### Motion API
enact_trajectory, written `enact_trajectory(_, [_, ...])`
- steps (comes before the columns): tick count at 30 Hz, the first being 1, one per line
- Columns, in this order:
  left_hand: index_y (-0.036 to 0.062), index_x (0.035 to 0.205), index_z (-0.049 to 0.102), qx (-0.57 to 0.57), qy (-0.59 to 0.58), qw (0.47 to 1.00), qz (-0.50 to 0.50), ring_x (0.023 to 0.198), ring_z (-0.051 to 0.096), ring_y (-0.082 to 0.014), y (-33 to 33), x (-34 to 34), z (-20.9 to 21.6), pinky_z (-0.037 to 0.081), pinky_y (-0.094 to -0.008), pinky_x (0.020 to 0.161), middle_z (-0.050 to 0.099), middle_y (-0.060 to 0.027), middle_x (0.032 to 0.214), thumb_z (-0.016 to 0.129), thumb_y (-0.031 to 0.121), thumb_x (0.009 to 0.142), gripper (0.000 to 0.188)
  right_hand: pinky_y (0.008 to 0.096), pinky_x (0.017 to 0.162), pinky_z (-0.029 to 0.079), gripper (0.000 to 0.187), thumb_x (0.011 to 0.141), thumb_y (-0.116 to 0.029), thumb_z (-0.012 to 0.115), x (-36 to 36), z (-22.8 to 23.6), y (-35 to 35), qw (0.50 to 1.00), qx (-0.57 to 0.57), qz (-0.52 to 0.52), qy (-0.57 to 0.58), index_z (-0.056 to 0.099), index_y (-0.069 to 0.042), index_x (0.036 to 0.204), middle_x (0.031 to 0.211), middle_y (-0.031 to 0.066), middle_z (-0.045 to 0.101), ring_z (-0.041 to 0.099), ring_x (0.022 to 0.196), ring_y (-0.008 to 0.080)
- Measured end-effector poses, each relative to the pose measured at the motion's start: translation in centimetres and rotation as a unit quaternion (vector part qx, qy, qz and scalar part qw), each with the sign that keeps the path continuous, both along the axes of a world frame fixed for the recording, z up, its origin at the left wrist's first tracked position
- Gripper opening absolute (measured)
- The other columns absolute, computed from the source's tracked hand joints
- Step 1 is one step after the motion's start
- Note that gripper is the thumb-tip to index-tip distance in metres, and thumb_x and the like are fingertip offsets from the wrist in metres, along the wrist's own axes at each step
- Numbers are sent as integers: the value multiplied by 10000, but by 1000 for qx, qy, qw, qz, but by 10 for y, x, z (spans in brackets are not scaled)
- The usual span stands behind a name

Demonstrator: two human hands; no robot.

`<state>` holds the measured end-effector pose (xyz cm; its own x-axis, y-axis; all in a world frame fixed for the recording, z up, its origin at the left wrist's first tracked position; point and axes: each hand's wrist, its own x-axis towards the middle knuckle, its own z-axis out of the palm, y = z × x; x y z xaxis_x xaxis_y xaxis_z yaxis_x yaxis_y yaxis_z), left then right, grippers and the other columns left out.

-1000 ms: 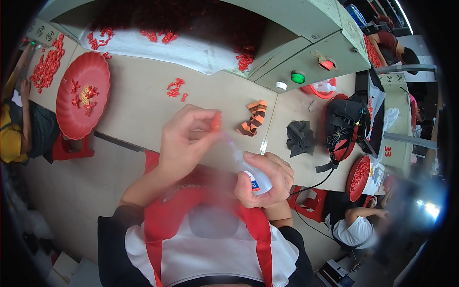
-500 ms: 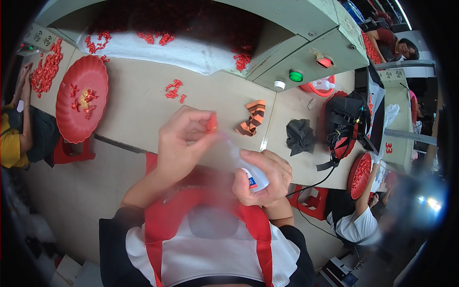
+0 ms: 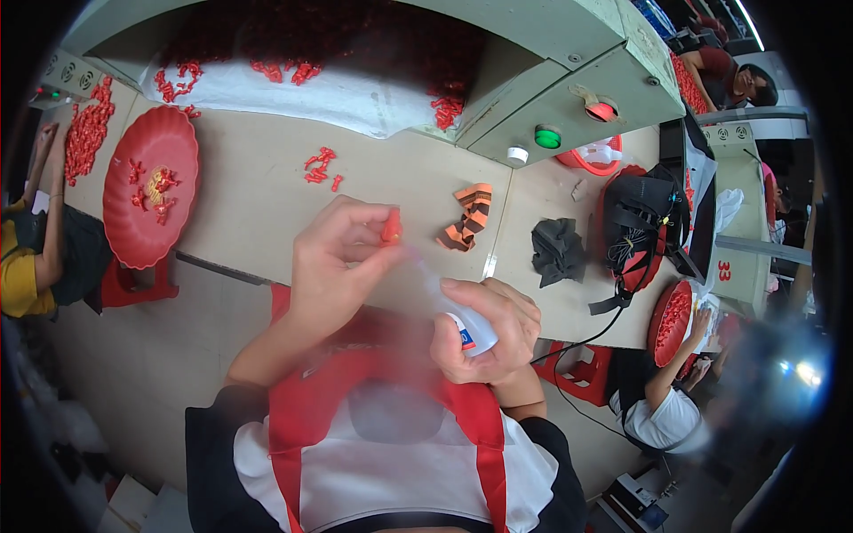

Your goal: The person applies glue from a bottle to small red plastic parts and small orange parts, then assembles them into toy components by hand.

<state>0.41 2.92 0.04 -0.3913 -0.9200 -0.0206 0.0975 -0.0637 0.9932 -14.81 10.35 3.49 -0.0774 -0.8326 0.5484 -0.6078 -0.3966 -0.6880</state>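
Observation:
My left hand [image 3: 333, 258] is raised above the table edge and pinches a small orange-red plastic part [image 3: 391, 227] between thumb and fingers. My right hand [image 3: 489, 327] is wrapped around a small white bottle [image 3: 469, 327], its blurred tip slanting up toward the part. Both hands are close together over my lap, above a red apron. A few loose red parts [image 3: 318, 167] lie on the beige table [image 3: 267, 204] beyond my left hand.
A round red tray [image 3: 147, 200] with a few parts sits at the left. An orange-and-black strap [image 3: 471, 213] and a dark cloth [image 3: 558, 250] lie to the right, beside a black bag [image 3: 644, 226]. A grey machine with a green button [image 3: 547, 138] stands behind. Other people sit at both sides.
My left hand has lifted the orange-red part slightly up and right, closer to the bottle tip. The right hand and bottle stay almost in place.

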Motion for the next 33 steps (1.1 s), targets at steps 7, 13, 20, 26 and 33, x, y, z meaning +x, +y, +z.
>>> enact_trajectory(7, [-65, 1016, 511, 18, 0, 1000, -6, 856, 615, -157, 0, 0, 2, 539, -244, 725, 508, -69, 947, 591, -149, 750, 290, 235, 420, 397, 328, 564, 12, 559, -2, -2, -3, 999, -30, 26, 23, 560, 37, 892, 614, 75, 567, 477, 418, 157])
enact_trajectory(13, [-35, 956, 565, 15, 17, 1000, 21, 802, 611, -144, 2, -3, 2, 543, -253, 683, 519, -69, 922, 652, -74, 727, 248, 234, 425, 403, 318, 562, 7, 563, -3, -4, -2, 999, -38, 15, 23, 563, 38, 879, 630, 74, 579, 486, 425, 155])
enact_trajectory(20, [-22, 968, 580, -43, -38, 996, 62, 800, 603, -121, 2, 10, -4, 525, -250, 688, 529, -61, 930, 659, -68, 723, 261, 213, 481, 429, 253, 618, -27, 583, 5, -9, -7, 999, -19, 28, -18, 585, 47, 860, 645, 81, 591, 515, 460, 143])
enact_trajectory(26, [-38, 1049, 558, 109, -14, 988, 108, 788, 615, -127, -19, 72, -31, 495, -233, 696, 605, -82, 953, 615, -63, 764, 292, 260, 630, 492, 222, 761, -49, 589, 10, -49, -50, 799, 385, 7, -461, 560, 36, 965, 789, 90, 621, 602, 684, 121])
enact_trajectory(33, [-23, 1064, 570, 137, 18, 980, 142, 767, 624, -130, -4, 93, -20, 503, -246, 694, 631, -82, 930, 613, -41, 767, 300, 358, 715, 488, 287, 703, -45, 612, 54, -93, -117, 950, 311, 30, -19, 575, -87, 985, 891, 140, 598, 600, 802, 302])
